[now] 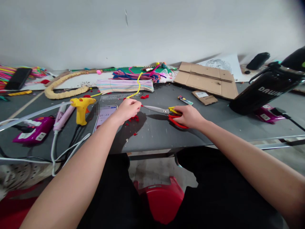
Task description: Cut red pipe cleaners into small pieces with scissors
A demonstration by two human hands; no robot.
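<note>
My left hand (128,109) is closed in a pinch on a yellow pipe cleaner (137,86) that curves up and away from it; a small red bit shows at the fingertips. My right hand (189,116) grips the red and yellow handles of a pair of scissors (157,109), whose metal blades point left toward my left fingertips. Red fuzzy scraps (134,119) lie on the grey table (154,130) under my left hand.
A phone (105,115), a yellow glue gun (81,108), a pink glue gun (62,117) and cables lie at the left. Bundles of pipe cleaners (125,85) and cardboard (207,79) sit at the back. A black bottle (267,87) lies at the right. A red stool (162,197) stands below.
</note>
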